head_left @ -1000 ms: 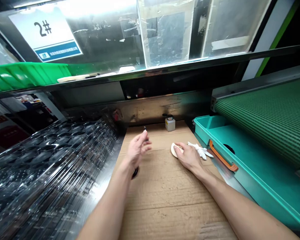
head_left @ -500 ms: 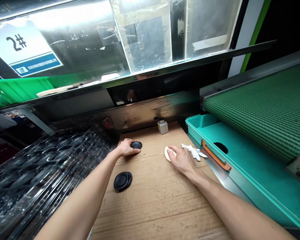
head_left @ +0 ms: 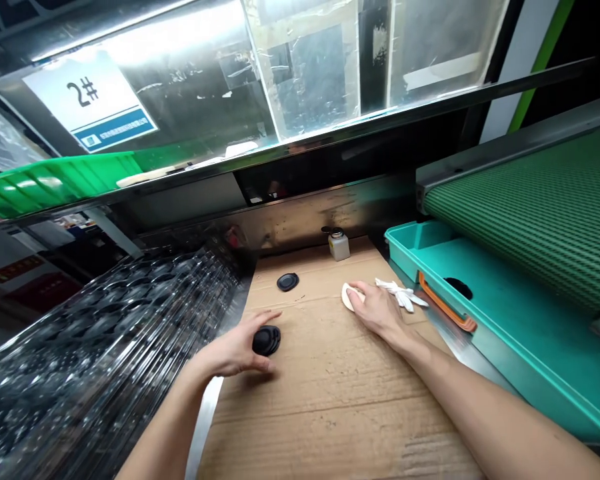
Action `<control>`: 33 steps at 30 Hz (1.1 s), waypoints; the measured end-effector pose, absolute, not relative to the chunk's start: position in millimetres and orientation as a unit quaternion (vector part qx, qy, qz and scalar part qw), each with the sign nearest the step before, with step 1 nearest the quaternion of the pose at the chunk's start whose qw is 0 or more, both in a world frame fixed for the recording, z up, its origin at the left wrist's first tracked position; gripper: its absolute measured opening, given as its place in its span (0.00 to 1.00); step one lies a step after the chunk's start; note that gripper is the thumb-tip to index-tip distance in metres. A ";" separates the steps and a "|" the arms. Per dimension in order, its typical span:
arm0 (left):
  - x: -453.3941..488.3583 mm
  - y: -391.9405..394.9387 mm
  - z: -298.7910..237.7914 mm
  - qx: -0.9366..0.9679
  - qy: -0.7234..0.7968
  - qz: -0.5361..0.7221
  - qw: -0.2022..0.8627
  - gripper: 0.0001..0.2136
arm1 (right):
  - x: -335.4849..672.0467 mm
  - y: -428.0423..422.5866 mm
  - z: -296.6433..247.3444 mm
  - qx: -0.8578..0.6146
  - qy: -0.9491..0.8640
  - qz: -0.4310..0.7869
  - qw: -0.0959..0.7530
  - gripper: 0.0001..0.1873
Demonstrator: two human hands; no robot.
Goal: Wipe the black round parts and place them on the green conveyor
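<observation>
My left hand [head_left: 240, 348] is open, thumb and fingers spread around a small stack of black round discs [head_left: 267, 340] on the cardboard sheet [head_left: 325, 373]. Whether the fingers touch the stack I cannot tell. Farther back on the cardboard lies another black disc [head_left: 287, 282], apart from both hands. At the right, my right hand [head_left: 377, 310] is closed on a white round pad [head_left: 349, 298], held low over the board. Just beyond that hand lies a crumpled white cloth or glove [head_left: 403, 295].
A small square bottle [head_left: 339, 245] stands at the cardboard's back edge. On the right, a teal bin [head_left: 525, 353] with an orange handle [head_left: 445, 307] holds a black disc, below a green conveyor belt [head_left: 535, 193]. Stacked clear plastic trays [head_left: 130, 333] fill the left side.
My left hand has let go of the back disc and moved nearer to the stack, opening around it. My right hand keeps the white pad in about the same place. The view has shifted slightly.
</observation>
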State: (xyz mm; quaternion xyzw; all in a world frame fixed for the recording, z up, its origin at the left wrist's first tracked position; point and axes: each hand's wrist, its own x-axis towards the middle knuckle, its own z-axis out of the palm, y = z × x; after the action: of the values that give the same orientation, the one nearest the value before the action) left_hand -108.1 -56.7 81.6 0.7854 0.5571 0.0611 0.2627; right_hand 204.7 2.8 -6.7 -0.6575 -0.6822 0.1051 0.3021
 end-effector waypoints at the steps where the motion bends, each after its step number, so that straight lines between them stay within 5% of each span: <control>1: -107.8 -62.3 77.4 0.787 0.557 0.057 0.259 0.40 | 204.9 2.5 -6.7 -0.657 -0.682 0.104 0.303 0.20; 5: -100.9 -69.8 68.0 0.769 0.565 0.128 0.271 0.26 | 205.8 1.8 -7.3 -0.652 -0.686 0.100 0.309 0.20; 11: -87.3 -102.7 78.9 0.514 0.435 0.382 0.633 0.24 | 206.9 0.2 -7.0 -0.646 -0.690 0.104 0.310 0.20; 15: -74.7 -124.5 71.0 0.386 0.313 0.433 0.752 0.22 | 208.3 -0.1 -9.3 -0.644 -0.692 0.099 0.309 0.21; 33: -50.8 -144.4 55.0 0.331 0.229 0.436 0.805 0.21 | 209.4 -2.6 -3.8 -0.647 -0.691 0.112 0.302 0.22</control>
State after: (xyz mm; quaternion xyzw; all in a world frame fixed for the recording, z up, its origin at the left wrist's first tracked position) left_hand -50.8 -144.4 55.0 0.3313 0.2286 0.4356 0.8051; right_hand 209.4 -2.6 -3.8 -0.6474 -0.6906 0.1122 0.3021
